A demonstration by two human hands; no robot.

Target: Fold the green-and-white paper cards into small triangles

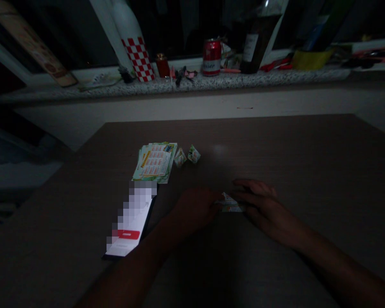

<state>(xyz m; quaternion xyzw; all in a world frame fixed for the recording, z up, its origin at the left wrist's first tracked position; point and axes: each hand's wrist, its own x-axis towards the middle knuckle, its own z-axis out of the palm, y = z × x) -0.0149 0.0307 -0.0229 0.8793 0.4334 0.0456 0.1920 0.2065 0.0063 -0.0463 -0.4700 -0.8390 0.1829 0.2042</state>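
The left hand (197,207) partly hides the folded paper (232,208).

Tabletop (308,162), about the folded paper (231,208): smartphone (131,222), 9 o'clock; card stack (155,161), 10 o'clock; two paper packets (194,154), between 10 and 11; beer can (211,57) on windowsill (179,88), 12.

Open tabletop (324,167) beyond right hand (268,207), phone (131,226) blocking left, card stack (155,162) behind phone

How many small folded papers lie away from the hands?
2: one folded paper by the right edge of the printed paper stack, another folded paper just right of it.
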